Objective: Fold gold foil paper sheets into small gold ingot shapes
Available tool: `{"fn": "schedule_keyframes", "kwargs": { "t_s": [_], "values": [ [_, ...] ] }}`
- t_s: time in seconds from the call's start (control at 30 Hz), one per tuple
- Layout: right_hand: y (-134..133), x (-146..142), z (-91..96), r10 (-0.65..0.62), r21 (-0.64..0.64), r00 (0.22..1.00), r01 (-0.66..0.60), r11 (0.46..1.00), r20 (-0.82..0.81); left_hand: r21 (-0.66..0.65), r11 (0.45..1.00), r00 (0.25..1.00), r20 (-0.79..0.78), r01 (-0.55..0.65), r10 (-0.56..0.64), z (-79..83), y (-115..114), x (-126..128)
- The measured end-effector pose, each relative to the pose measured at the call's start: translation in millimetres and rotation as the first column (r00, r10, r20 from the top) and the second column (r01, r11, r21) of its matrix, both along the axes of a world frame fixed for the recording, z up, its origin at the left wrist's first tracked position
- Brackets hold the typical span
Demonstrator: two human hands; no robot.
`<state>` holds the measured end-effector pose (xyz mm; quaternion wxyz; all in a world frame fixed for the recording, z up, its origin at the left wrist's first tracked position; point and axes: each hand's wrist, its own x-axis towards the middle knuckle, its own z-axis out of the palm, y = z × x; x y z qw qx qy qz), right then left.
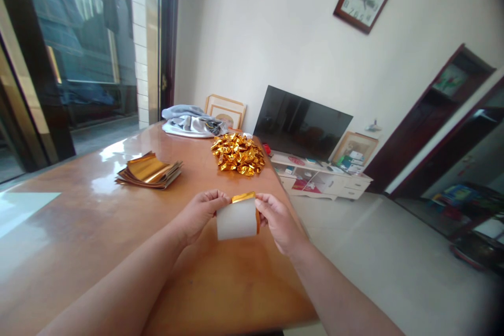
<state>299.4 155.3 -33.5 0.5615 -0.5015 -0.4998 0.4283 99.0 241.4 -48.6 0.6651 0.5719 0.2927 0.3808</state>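
Between my two hands is a sheet of gold foil paper (237, 219), its white back toward me and a strip of gold showing along the top edge. My left hand (207, 211) pinches its upper left corner. At the upper right corner, the fingers of my right hand (277, 219) are closed on the same sheet. Beyond my hands lies a heap of folded gold foil pieces (239, 155). A stack of flat gold foil sheets (150, 170) rests on the table to the left, its top sheet curling up.
The glossy wooden table (118, 241) has its right edge close to my right arm. A grey-blue cloth bundle (191, 121) lies at its far end. Past it stand a television (301, 122) and a low white cabinet (325, 186). Glass doors (86, 47) are at left.
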Motion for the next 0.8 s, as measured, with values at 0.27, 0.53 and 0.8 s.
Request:
{"fn": "schedule_keyframes", "kwargs": {
  "t_s": [0.27,0.53,0.8],
  "values": [
    [3.6,-8.0,-3.4,0.026,-0.095,0.982,-0.044,0.995,-0.185,-0.087,0.996,0.999,-0.038,-0.026,0.023,-5.1,3.9,0.3],
    [8.4,-1.4,-10.0,-0.069,-0.21,0.998,0.069,0.975,0.009,-0.084,0.996,0.995,-0.095,-0.029,0.021,-1.9,-3.2,2.8],
    [15.6,2.4,-23.0,-0.103,-0.257,0.991,0.123,0.958,0.09,-0.059,0.998,0.978,-0.21,-0.001,-0.011,-5.8,-3.6,3.9]
  ]
}}
